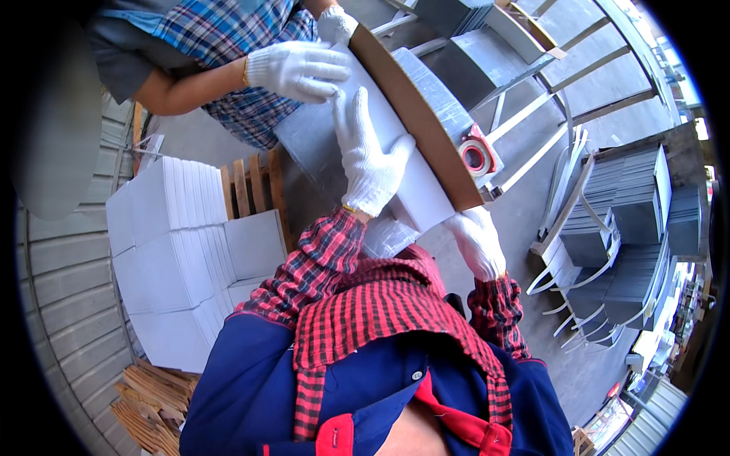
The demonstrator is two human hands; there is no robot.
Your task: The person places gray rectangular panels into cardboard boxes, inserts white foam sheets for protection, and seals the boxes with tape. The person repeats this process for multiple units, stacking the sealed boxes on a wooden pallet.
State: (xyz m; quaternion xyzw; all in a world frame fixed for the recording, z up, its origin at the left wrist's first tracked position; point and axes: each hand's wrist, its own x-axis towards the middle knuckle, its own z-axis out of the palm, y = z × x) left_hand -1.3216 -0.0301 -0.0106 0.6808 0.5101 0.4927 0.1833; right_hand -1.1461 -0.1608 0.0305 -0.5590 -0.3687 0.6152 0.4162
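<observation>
A long white cardboard box (422, 194) with a tall brown flap (411, 106) lies across a work surface in front of me. My left hand (369, 156), in a white knitted glove, rests on the white face with fingers stretched and thumb spread. At the box's near end, my gloved right hand (479, 243) grips the corner below the brown flap; its fingertips are partly hidden. A co-worker's gloved hand (300, 70) reaches in beside my left fingertips, and their other glove (336, 26) is at the far end. A red tape dispenser (477, 156) sits just right of the flap.
White stacked boards (175, 251) stand on the left near a wooden pallet (255, 182). Grey board stacks (623, 205) with curved white rails are on the right. A grey stack (494, 64) and metal frame rails (578, 106) lie beyond the box. Wooden slats (156, 406) lie lower left.
</observation>
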